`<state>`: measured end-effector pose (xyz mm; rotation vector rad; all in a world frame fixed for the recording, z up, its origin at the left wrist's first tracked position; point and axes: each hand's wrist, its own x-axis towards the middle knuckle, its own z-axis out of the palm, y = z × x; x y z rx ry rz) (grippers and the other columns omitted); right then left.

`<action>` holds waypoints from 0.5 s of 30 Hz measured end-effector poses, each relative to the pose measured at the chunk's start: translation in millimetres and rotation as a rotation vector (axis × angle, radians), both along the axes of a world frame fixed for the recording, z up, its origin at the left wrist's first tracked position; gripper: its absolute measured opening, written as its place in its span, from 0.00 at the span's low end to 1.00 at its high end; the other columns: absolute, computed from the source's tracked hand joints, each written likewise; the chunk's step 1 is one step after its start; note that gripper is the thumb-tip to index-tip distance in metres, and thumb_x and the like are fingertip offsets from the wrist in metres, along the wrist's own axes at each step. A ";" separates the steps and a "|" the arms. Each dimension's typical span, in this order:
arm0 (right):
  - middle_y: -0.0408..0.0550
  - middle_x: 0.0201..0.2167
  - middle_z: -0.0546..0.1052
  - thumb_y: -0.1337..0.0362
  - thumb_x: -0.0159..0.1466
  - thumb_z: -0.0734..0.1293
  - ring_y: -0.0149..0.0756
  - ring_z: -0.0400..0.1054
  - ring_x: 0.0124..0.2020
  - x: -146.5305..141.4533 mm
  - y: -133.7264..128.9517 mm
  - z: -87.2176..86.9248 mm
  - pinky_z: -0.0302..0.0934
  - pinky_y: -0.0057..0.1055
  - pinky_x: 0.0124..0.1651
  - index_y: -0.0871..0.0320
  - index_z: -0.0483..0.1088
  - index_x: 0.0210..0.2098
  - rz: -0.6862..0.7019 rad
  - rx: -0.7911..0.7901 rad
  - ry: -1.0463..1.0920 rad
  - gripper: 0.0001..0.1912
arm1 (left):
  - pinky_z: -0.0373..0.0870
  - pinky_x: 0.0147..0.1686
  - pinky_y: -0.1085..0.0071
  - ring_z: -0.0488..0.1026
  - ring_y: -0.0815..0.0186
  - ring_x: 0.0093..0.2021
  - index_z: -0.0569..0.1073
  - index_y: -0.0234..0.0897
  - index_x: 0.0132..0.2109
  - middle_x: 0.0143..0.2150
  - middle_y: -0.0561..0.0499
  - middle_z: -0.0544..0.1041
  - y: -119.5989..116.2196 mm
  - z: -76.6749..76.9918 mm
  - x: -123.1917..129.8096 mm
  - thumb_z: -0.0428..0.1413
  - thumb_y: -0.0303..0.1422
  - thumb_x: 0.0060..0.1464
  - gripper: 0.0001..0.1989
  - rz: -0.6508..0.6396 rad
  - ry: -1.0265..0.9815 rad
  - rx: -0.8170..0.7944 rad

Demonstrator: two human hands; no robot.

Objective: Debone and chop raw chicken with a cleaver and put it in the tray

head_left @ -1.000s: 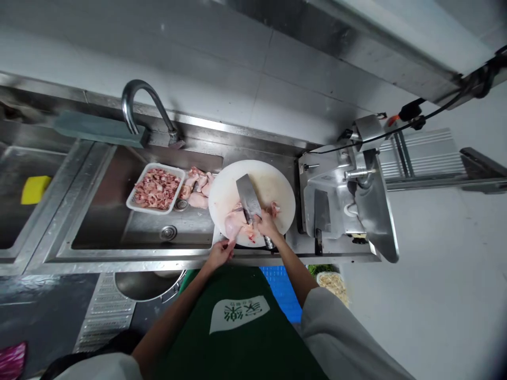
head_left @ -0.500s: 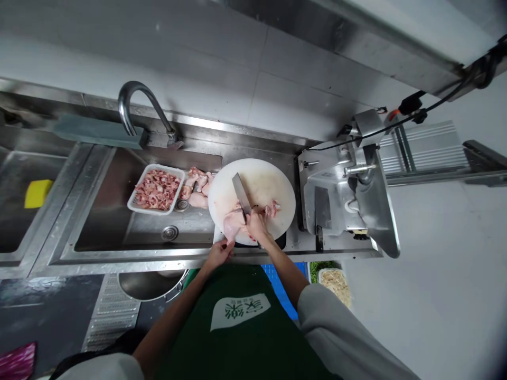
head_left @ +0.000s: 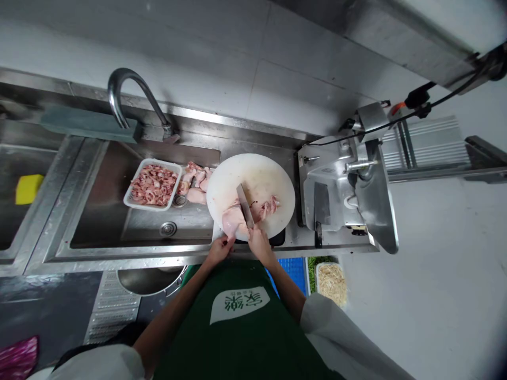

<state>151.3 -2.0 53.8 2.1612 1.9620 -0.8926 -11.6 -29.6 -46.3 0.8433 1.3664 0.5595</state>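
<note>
A round white cutting board [head_left: 257,169] bears a raw chicken leg [head_left: 233,219] near its front left. My left hand [head_left: 221,249] pinches the narrow end of that leg at the board's front edge. In my right hand [head_left: 260,245] is the handle of a cleaver [head_left: 245,207]. Its wide blade rests against the leg's right side, tip pointing away from me. Just right of the blade lie cut chicken pieces [head_left: 269,208].
Left of the board, a sink [head_left: 106,216] holds a white basket [head_left: 127,198] of chopped meat and more raw chicken [head_left: 197,196]. A faucet [head_left: 134,74] arches over it. To the right stands a slicing machine [head_left: 380,211] with another knife [head_left: 322,206] lying on it.
My right hand has drawn the cleaver back towards me. More cut chicken shows right of the blade. My left hand stays at the leg's end, and the view has shifted slightly.
</note>
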 end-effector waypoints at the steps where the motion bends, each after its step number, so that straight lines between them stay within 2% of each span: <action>1: 0.60 0.41 0.79 0.68 0.71 0.56 0.48 0.76 0.45 5.1 -3.3 -1.9 0.66 0.36 0.45 0.63 0.66 0.57 0.005 -0.010 0.007 0.17 | 0.60 0.18 0.72 0.65 0.68 0.17 0.66 0.39 0.28 0.20 0.54 0.70 0.5 0.0 0.1 0.54 0.66 0.45 0.31 0.003 0.001 0.002; 3: 0.58 0.39 0.79 0.68 0.72 0.56 0.48 0.76 0.43 12.5 -3.7 -2.3 0.66 0.37 0.44 0.62 0.67 0.56 -0.002 -0.025 0.016 0.16 | 0.60 0.18 0.72 0.65 0.68 0.17 0.66 0.39 0.27 0.20 0.54 0.70 1.1 -0.5 0.3 0.53 0.66 0.46 0.31 -0.001 0.010 0.011; 5: 0.58 0.39 0.79 0.68 0.72 0.56 0.49 0.75 0.44 12.9 6.9 -2.9 0.65 0.37 0.45 0.61 0.67 0.55 -0.006 -0.026 0.031 0.16 | 0.59 0.17 0.72 0.64 0.68 0.16 0.66 0.39 0.27 0.19 0.54 0.69 0.8 -1.3 0.6 0.53 0.65 0.46 0.31 -0.021 0.019 0.013; 9: 0.63 0.50 0.76 0.67 0.70 0.60 0.49 0.70 0.54 10.5 56.1 -10.3 0.61 0.37 0.55 0.66 0.66 0.57 0.005 0.086 0.079 0.17 | 0.59 0.16 0.73 0.64 0.69 0.16 0.66 0.39 0.29 0.19 0.55 0.69 -0.6 -2.2 -0.4 0.54 0.65 0.44 0.31 -0.005 0.015 -0.006; 11: 0.62 0.51 0.76 0.66 0.70 0.62 0.48 0.68 0.57 19.6 78.9 -12.2 0.60 0.35 0.56 0.66 0.68 0.55 0.017 0.071 0.075 0.16 | 0.60 0.17 0.73 0.64 0.70 0.17 0.66 0.39 0.30 0.20 0.55 0.69 0.2 -1.4 -2.0 0.54 0.65 0.44 0.31 0.027 0.001 0.000; 13: 0.63 0.52 0.75 0.66 0.70 0.62 0.47 0.67 0.58 31.5 91.4 -8.3 0.59 0.34 0.56 0.67 0.69 0.53 0.006 0.088 0.044 0.15 | 0.60 0.17 0.74 0.64 0.70 0.17 0.67 0.38 0.31 0.20 0.56 0.69 2.2 0.1 -3.9 0.55 0.65 0.44 0.31 0.044 -0.013 0.012; 15: 0.63 0.52 0.75 0.67 0.70 0.61 0.45 0.68 0.57 37.3 94.3 2.7 0.59 0.33 0.55 0.67 0.69 0.52 -0.004 0.126 0.005 0.14 | 0.60 0.16 0.74 0.64 0.71 0.17 0.67 0.38 0.31 0.20 0.56 0.69 3.6 1.8 -5.1 0.56 0.65 0.44 0.31 0.050 -0.030 0.018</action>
